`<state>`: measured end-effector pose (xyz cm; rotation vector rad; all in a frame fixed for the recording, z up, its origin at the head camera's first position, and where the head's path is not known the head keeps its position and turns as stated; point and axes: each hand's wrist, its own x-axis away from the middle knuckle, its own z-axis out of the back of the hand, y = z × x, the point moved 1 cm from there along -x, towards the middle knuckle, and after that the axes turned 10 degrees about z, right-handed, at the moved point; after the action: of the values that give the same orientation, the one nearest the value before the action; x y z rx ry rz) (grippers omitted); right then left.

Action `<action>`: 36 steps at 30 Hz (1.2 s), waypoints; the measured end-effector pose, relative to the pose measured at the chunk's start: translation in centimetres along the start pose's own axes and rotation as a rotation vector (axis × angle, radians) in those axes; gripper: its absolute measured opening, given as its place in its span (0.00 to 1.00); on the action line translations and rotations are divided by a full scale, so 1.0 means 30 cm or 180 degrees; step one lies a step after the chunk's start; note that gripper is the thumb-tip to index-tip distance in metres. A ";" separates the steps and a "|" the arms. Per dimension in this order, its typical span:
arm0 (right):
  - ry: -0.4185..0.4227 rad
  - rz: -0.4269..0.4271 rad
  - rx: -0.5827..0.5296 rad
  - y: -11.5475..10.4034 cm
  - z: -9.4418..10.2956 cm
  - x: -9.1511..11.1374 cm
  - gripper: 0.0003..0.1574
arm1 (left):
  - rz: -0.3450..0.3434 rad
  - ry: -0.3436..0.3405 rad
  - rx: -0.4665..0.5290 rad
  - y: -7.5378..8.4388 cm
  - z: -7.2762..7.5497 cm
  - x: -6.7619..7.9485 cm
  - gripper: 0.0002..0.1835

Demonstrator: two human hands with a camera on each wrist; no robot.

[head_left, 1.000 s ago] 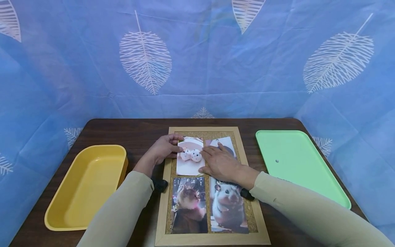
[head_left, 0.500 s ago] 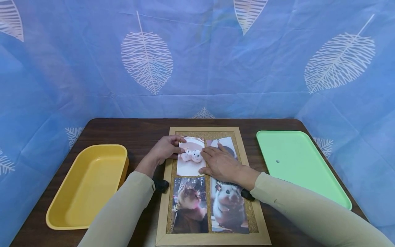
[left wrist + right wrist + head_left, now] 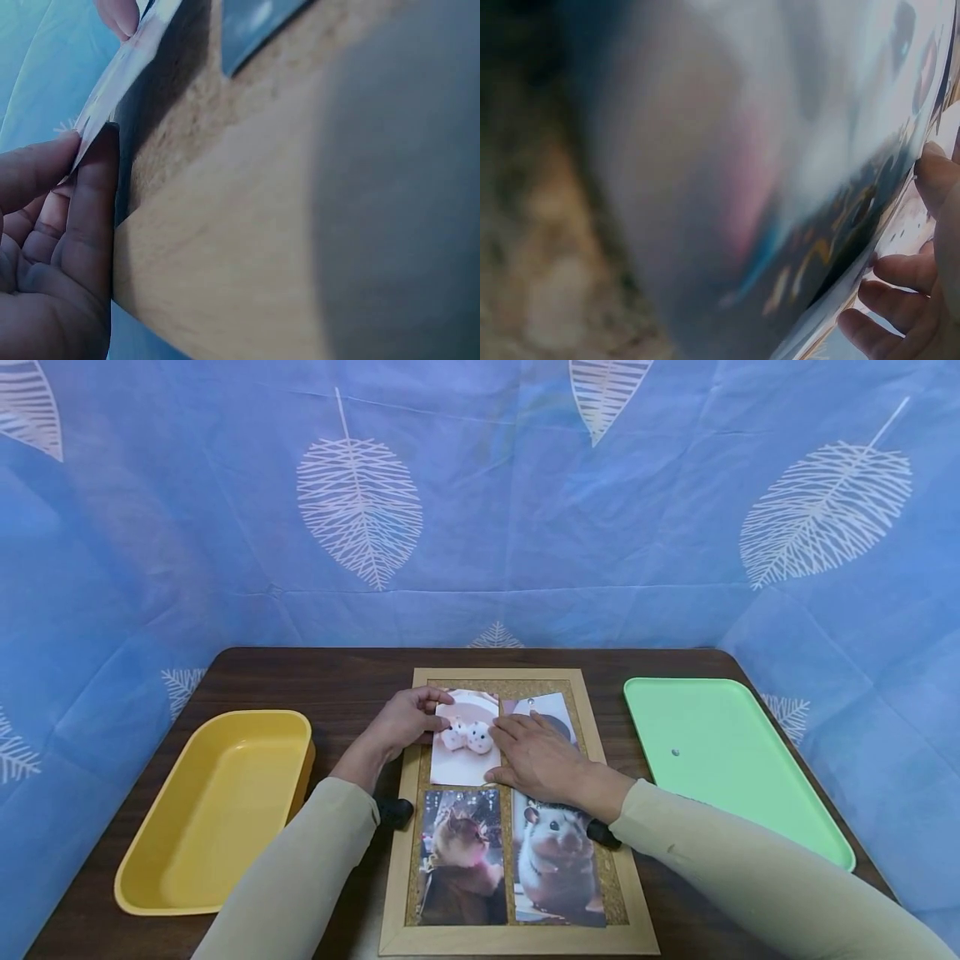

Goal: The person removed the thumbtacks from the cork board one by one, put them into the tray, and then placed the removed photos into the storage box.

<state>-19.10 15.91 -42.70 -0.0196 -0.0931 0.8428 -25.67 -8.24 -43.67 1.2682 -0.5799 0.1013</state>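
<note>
A photo print of two white spotted figures [image 3: 467,758] lies over the upper left of the cork board [image 3: 505,902]. My left hand [image 3: 405,722] pinches its left edge between thumb and finger; in the left wrist view that edge stands raised off the cork. From the other side my right hand [image 3: 542,758] reaches over, fingers extended, fingertips and thumb at the print's right edge. Beneath this hand is another photo print [image 3: 558,714], mostly covered, with a small clear pin near its top. Below are a squirrel photo [image 3: 461,860] and a hamster photo [image 3: 558,864].
A yellow bin [image 3: 202,810] stands at the left of the dark wooden table [image 3: 337,672]. On the right lies a light green tray [image 3: 720,727] with a small clear pin [image 3: 675,752] on it. A blue leaf-patterned curtain [image 3: 525,527] hangs behind.
The print between my hands has shifted slightly toward the far edge of the board. Both hands keep nearly the same place.
</note>
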 end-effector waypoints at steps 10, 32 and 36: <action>0.0040 -0.0100 0.0018 0.019 0.002 0.031 0.50 | -0.0038 0.0134 0.0051 0.003 0.003 0.002 0.18; 0.0084 -0.0229 0.0146 0.094 0.010 0.128 0.46 | -0.0100 0.0125 0.0115 0.024 0.071 0.039 0.19; 0.0184 -0.0164 0.0222 0.102 0.008 0.136 0.47 | -0.0113 0.0074 0.0072 0.038 0.080 0.053 0.19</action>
<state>-18.69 20.99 -42.32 0.0238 -0.0097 0.7931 -25.60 -10.48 -41.52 1.2972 -0.5374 0.0932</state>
